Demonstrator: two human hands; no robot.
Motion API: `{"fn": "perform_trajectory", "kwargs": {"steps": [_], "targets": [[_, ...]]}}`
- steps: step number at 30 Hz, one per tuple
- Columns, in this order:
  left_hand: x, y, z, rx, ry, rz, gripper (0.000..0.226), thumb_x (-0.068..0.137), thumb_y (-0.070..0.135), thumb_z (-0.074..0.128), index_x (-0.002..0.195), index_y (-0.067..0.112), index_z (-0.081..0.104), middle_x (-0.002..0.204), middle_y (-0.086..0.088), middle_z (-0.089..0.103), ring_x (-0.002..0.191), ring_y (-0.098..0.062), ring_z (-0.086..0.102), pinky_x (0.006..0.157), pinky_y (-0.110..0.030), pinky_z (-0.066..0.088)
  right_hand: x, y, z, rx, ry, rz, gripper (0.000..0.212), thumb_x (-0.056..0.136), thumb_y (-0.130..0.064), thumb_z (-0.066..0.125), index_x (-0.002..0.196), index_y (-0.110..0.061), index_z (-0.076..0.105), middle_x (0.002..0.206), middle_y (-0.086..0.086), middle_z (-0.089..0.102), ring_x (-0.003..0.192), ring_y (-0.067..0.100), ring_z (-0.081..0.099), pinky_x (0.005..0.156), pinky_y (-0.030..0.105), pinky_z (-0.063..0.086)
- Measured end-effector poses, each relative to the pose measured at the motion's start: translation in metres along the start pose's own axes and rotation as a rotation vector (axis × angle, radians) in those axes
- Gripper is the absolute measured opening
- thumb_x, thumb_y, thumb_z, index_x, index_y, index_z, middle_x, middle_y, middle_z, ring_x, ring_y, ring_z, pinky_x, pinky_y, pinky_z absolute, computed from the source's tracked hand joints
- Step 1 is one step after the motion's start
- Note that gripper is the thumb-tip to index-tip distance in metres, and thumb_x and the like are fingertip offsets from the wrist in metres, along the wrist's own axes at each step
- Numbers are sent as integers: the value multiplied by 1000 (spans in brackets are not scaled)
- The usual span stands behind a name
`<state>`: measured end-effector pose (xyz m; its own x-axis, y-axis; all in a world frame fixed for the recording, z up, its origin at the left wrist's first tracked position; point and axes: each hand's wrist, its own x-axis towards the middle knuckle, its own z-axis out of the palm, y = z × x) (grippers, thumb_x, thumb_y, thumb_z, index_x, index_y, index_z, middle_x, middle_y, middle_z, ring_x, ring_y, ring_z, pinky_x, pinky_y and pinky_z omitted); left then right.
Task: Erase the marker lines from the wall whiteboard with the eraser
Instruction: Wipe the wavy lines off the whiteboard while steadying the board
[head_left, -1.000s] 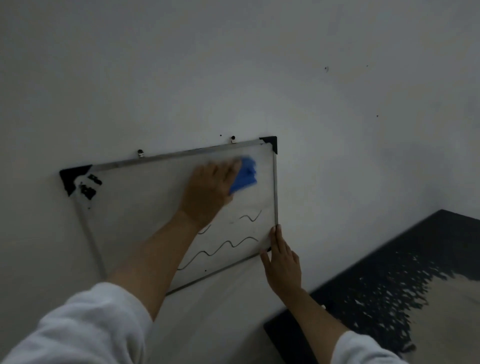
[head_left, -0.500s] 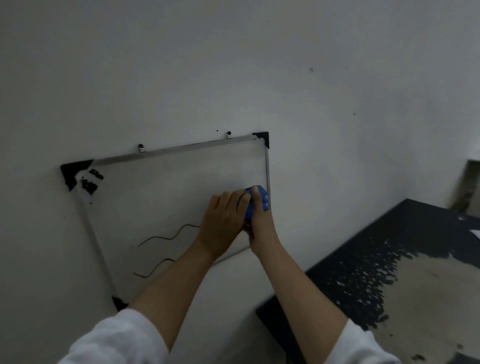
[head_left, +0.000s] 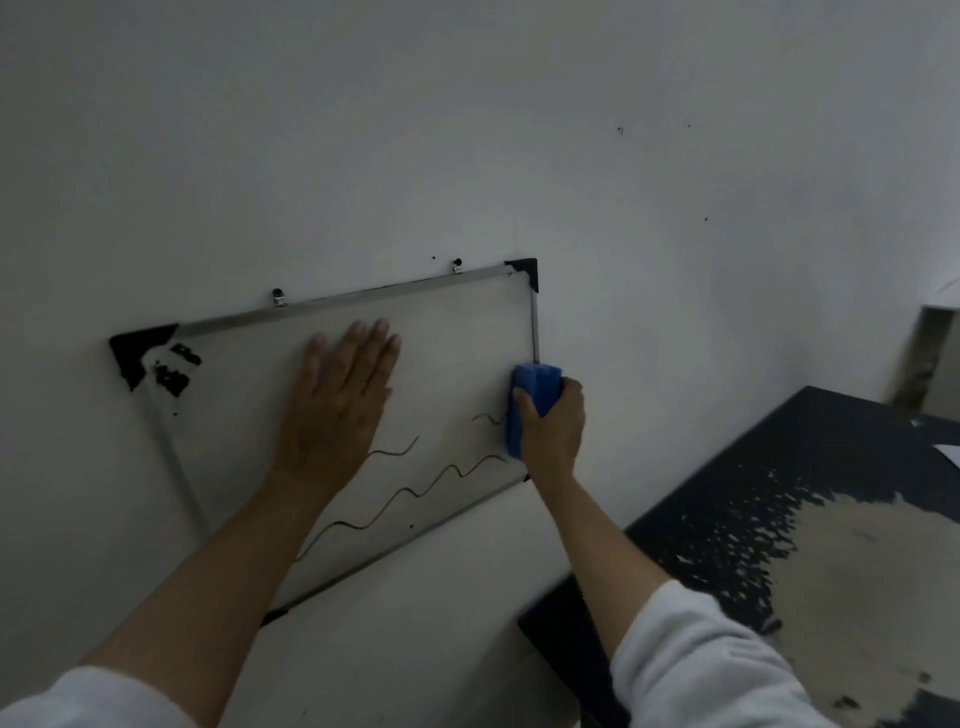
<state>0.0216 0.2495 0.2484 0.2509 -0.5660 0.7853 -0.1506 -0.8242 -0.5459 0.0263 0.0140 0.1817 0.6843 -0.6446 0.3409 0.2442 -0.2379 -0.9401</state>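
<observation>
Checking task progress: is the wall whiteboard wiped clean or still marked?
Still marked. The metal-framed wall whiteboard carries wavy black marker lines across its lower half, left of the blue sponge eraser.

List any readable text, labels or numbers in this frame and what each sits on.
None can be read.
Black marks near the upper-left corner of the metal-framed wall whiteboard: possibly a printed label, too blurred to read.
Black wavy marker lines on the board: scribbles, not writing.
Blue foam eraser in the right hand: no visible print.
Left hand lies flat on the board, covering part of it.
</observation>
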Motion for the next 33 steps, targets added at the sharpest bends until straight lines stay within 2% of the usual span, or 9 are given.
{"fn": "perform_trajectory", "kwargs": {"steps": [2, 7, 14, 16, 20, 22, 28, 30, 33], "targets": [[-5, -4, 3, 13, 13, 22, 55, 97, 19, 46, 148, 8, 29, 155, -11, 24, 143, -28, 22, 116, -52, 15, -28, -6, 21, 34, 17, -110, 53, 83, -28, 71, 126, -9, 47, 115, 7, 55, 105, 23, 52, 88, 42, 49], [-7, -4, 8, 4, 3, 8, 63, 95, 14, 52, 150, 8, 23, 157, -12, 18, 145, -28, 17, 116, -52, 17, -73, -7, 46, -168, -215, -633, 57, 84, -38, 61, 130, -11, 40, 114, 13, 55, 100, 25, 48, 83, 35, 44], [-6, -4, 8, -6, 89, 2, 50, 101, 23, 42, 148, 10, 31, 155, -7, 27, 143, -24, 24, 115, -50, 21, -11, 13, 24, 87, 68, -54, 65, 87, -28, 66, 140, -8, 33, 131, 12, 45, 121, 24, 40, 100, 39, 39], [-7, -4, 9, -20, 86, -9, 51, 100, 21, 43, 148, 10, 30, 155, -8, 26, 143, -24, 24, 115, -51, 20, -35, 4, 39, 53, 63, -118, 63, 87, -31, 67, 138, -10, 36, 129, 11, 47, 112, 15, 40, 97, 35, 40], [-8, -7, 8, -43, 50, 2, 53, 100, 20, 41, 149, 8, 26, 156, -11, 22, 144, -26, 19, 117, -51, 16, -75, 4, 57, -119, -208, -609, 57, 83, -42, 59, 129, -18, 34, 118, 13, 53, 104, 19, 42, 89, 30, 36], [-8, -7, 8, -31, 56, 5, 53, 100, 21, 42, 149, 9, 27, 156, -10, 23, 144, -25, 19, 116, -50, 17, -52, 12, 47, -91, -193, -582, 58, 83, -41, 61, 129, -18, 34, 119, 15, 52, 107, 25, 45, 91, 36, 41], [-7, -3, 8, -28, 79, -11, 53, 99, 20, 44, 149, 10, 29, 155, -7, 26, 144, -23, 22, 115, -51, 20, -10, 21, 37, 39, 124, -100, 64, 88, -29, 65, 139, -7, 34, 129, 13, 46, 119, 27, 40, 101, 45, 39], [-8, -3, 8, -31, 68, -16, 53, 99, 19, 44, 149, 9, 28, 156, -8, 25, 144, -24, 21, 116, -51, 18, -36, 9, 52, 17, 98, -170, 63, 86, -32, 67, 136, -10, 36, 125, 11, 48, 115, 25, 44, 96, 36, 39], [-8, -4, 9, -36, 38, -12, 55, 98, 18, 43, 149, 8, 26, 156, -11, 22, 144, -26, 18, 116, -52, 16, -72, 1, 63, -128, -124, -574, 60, 82, -37, 64, 130, -12, 37, 117, 13, 53, 103, 21, 44, 87, 31, 35]]}}
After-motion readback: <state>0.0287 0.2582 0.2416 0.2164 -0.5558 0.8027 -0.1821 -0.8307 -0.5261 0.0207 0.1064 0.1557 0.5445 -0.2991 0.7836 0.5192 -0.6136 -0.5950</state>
